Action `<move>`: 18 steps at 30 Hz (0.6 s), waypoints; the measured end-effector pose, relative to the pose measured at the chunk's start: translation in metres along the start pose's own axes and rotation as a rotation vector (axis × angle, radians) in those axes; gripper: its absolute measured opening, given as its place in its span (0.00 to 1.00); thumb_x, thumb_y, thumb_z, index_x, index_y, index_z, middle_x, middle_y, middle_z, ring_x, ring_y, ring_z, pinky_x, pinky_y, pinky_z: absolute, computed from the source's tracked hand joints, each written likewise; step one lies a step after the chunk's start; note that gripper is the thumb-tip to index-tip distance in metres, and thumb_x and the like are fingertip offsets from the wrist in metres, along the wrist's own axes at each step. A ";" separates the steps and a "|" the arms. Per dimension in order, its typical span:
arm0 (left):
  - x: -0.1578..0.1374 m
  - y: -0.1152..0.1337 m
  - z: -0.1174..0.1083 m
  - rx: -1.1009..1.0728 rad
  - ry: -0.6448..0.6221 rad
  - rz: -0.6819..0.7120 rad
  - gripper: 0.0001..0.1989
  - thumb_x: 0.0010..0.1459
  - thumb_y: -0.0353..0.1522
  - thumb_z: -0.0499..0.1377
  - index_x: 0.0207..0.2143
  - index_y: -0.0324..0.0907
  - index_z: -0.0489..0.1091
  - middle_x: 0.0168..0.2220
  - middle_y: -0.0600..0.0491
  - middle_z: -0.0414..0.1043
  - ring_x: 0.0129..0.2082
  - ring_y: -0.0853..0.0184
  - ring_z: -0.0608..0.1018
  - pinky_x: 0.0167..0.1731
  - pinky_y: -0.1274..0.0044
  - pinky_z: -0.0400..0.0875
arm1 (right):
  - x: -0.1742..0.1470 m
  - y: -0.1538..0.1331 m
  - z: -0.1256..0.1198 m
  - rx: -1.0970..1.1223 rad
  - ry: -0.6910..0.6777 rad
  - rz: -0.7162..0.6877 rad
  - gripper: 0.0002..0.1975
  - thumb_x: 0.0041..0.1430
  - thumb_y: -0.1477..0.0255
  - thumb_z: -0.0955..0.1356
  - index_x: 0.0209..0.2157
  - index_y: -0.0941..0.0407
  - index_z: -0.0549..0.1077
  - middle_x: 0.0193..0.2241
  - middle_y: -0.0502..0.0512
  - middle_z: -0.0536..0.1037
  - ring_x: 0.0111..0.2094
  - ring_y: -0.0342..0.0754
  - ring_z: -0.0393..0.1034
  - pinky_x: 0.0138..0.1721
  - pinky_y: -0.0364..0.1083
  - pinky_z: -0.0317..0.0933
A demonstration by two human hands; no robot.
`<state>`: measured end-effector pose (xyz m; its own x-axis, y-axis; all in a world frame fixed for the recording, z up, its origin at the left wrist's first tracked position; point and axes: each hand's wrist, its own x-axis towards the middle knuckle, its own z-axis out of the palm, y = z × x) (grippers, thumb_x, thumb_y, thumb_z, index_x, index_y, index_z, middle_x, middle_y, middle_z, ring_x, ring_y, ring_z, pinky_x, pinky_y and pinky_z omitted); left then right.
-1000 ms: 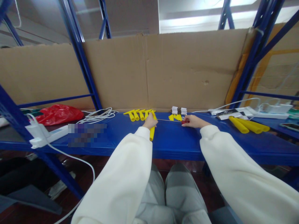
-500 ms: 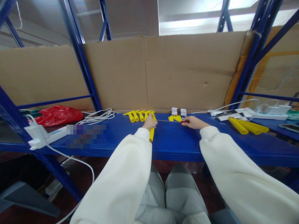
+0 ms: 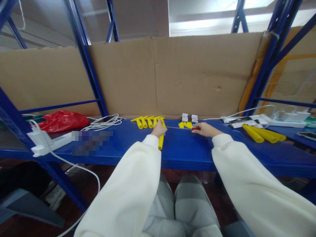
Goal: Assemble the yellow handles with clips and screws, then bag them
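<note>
Between left hand (image 3: 158,131) and right hand (image 3: 202,129): rod (image 3: 177,127) | behind-left of left: tube row (image 3: 150,123) | right of right: cones (image 3: 267,134)

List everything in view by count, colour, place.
Metal shelf: one, blue, throughout
Cardboard panels: several, brown, behind
Crumpled plastic bag: one, red, left
Looped cable: one bundle, white, left
Power strips: two, white, both ends
T-shaped tubes: about four, yellow, back row
Tubular piece: one, yellow, centre
Slim tool: one, red handle, centre
Flat pieces: at least two, yellow, behind tool
Striped stack: one, black-and-white, behind those
Tapered tubes: three, yellow, right
Phone: one, dark, right
Left hand: one, gripping tubular piece
Right hand: one, gripping tool
Sleeves: two, cream, foreground
Trouser legs: two, grey, below
</note>
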<state>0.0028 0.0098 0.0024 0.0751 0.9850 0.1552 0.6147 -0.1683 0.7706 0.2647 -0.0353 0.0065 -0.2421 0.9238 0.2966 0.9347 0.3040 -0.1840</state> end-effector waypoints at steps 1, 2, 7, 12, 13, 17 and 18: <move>0.000 0.000 0.000 -0.003 0.001 -0.004 0.21 0.53 0.20 0.59 0.50 0.37 0.62 0.35 0.49 0.75 0.26 0.65 0.80 0.27 0.78 0.74 | 0.000 -0.001 -0.001 -0.007 -0.009 -0.003 0.09 0.60 0.65 0.67 0.31 0.55 0.75 0.31 0.56 0.81 0.31 0.49 0.73 0.32 0.45 0.62; 0.000 0.000 0.000 -0.007 0.004 -0.008 0.22 0.53 0.21 0.60 0.51 0.38 0.62 0.35 0.49 0.75 0.26 0.64 0.80 0.27 0.78 0.74 | -0.001 -0.002 -0.001 -0.014 -0.016 0.002 0.09 0.61 0.65 0.66 0.31 0.55 0.75 0.31 0.57 0.81 0.31 0.49 0.73 0.32 0.45 0.62; 0.002 -0.001 0.000 0.010 0.003 0.003 0.22 0.54 0.21 0.60 0.51 0.37 0.62 0.35 0.48 0.75 0.26 0.64 0.80 0.27 0.78 0.74 | 0.000 -0.004 0.000 -0.013 -0.019 0.039 0.08 0.57 0.65 0.70 0.34 0.55 0.74 0.32 0.57 0.80 0.32 0.50 0.73 0.32 0.45 0.62; 0.001 -0.001 0.001 0.029 -0.006 0.026 0.20 0.56 0.21 0.58 0.50 0.35 0.61 0.36 0.47 0.75 0.24 0.65 0.79 0.25 0.77 0.73 | 0.000 -0.003 0.001 -0.061 0.016 0.059 0.09 0.55 0.66 0.72 0.36 0.55 0.73 0.31 0.55 0.80 0.32 0.50 0.73 0.30 0.43 0.60; 0.001 0.000 0.001 0.029 -0.004 0.022 0.19 0.56 0.21 0.58 0.50 0.35 0.61 0.36 0.46 0.75 0.24 0.65 0.79 0.25 0.77 0.74 | 0.000 -0.003 0.000 -0.068 0.015 0.059 0.08 0.55 0.67 0.71 0.36 0.55 0.73 0.31 0.55 0.80 0.32 0.49 0.74 0.30 0.43 0.60; 0.000 0.001 0.000 0.017 0.001 0.009 0.20 0.55 0.20 0.58 0.51 0.35 0.62 0.36 0.46 0.75 0.24 0.65 0.79 0.26 0.76 0.75 | -0.002 -0.005 -0.001 -0.059 -0.020 0.005 0.06 0.59 0.68 0.69 0.35 0.56 0.75 0.33 0.57 0.81 0.33 0.50 0.75 0.34 0.44 0.63; 0.000 0.001 0.000 0.014 0.002 0.008 0.21 0.54 0.20 0.58 0.51 0.36 0.62 0.36 0.46 0.75 0.25 0.65 0.79 0.26 0.76 0.75 | -0.002 -0.005 -0.002 -0.059 -0.026 -0.008 0.07 0.59 0.67 0.69 0.35 0.56 0.76 0.34 0.57 0.82 0.34 0.50 0.75 0.35 0.44 0.64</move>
<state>0.0034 0.0094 0.0028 0.0782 0.9835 0.1630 0.6248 -0.1758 0.7608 0.2611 -0.0395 0.0081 -0.2558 0.9274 0.2730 0.9461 0.2982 -0.1263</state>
